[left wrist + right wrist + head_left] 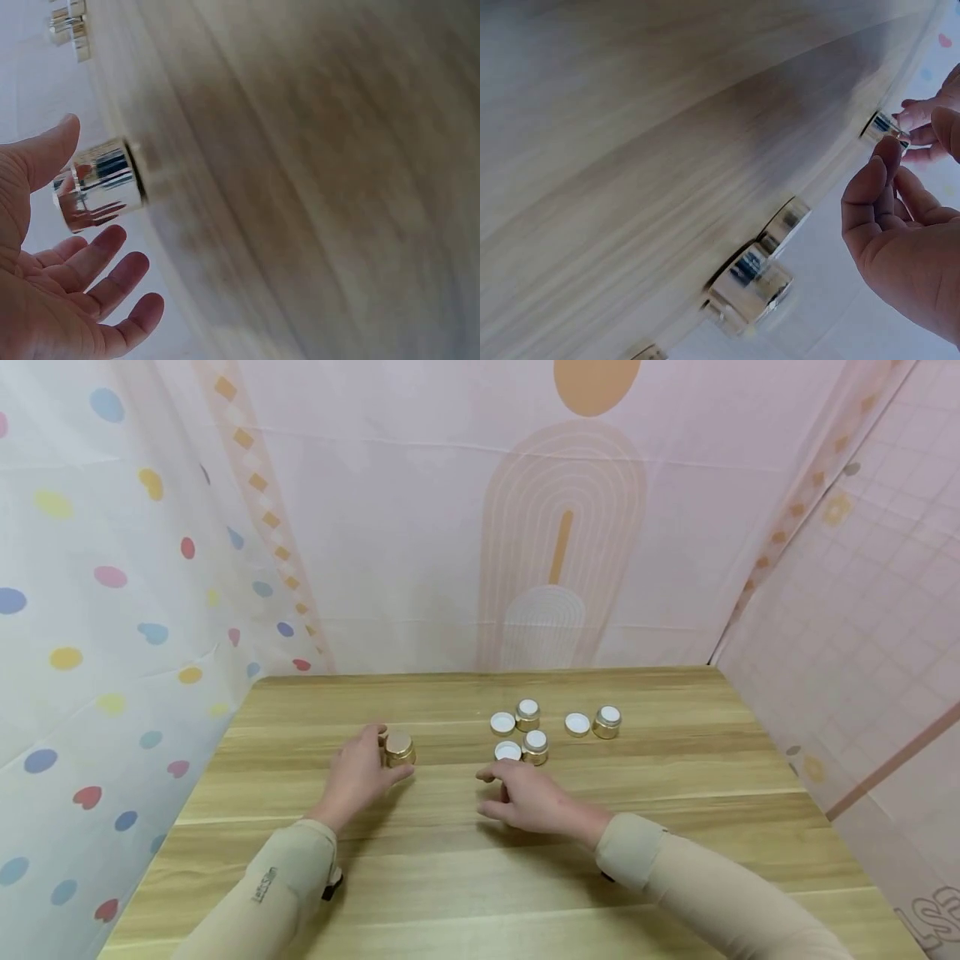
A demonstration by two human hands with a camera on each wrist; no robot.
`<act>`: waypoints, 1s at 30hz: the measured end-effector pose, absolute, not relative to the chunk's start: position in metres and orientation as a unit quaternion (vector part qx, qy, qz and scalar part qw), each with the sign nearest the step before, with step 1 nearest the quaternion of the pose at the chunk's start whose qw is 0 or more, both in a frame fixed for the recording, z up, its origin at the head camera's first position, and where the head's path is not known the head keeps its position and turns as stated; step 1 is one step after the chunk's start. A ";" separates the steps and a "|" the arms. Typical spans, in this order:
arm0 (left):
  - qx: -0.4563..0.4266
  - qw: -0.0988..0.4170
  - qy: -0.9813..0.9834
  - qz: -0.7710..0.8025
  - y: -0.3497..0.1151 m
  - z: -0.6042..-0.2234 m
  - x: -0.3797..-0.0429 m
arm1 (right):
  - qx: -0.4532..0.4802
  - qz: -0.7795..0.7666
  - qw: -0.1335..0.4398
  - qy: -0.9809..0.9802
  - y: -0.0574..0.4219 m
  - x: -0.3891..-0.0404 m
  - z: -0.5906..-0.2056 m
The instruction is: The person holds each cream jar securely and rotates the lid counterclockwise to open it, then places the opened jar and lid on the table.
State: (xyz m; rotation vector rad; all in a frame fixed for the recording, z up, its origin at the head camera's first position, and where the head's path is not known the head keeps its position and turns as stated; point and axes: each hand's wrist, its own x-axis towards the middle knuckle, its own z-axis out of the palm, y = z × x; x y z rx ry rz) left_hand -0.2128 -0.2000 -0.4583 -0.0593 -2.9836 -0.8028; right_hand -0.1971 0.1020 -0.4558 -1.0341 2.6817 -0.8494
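A gold jar with its lid on (400, 750) stands on the left part of the table. My left hand (358, 777) is around it, thumb on one side and fingers on the other; in the left wrist view a gap shows between the fingers and the shiny jar (101, 184). Right of centre, my right hand (531, 797) hovers over the wood with fingers loosely bent, holding nothing. Just beyond it lie a white-lined lid (507, 751) and an uncovered gold jar (536, 748). In the right wrist view, the right hand (904, 232) has bent fingers.
Farther back are another uncovered jar (528, 716) with a lid (502, 723) beside it. To their right, a third uncovered jar (607, 722) stands next to its upturned lid (577, 724). Patterned curtains (405, 543) hang behind the wooden table (465, 885) and at both sides.
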 end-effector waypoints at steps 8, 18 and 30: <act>-0.009 0.009 -0.970 -0.244 -0.198 -0.466 -0.221 | -0.346 -0.289 0.075 0.889 0.092 -0.200 -0.458; -0.007 0.012 -0.968 -0.252 -0.198 -0.471 -0.229 | -0.337 -0.293 0.089 0.890 0.087 -0.200 -0.459; -0.085 0.042 -0.929 -0.357 -0.175 -0.456 -0.209 | -0.294 -0.376 0.118 0.871 0.095 -0.198 -0.447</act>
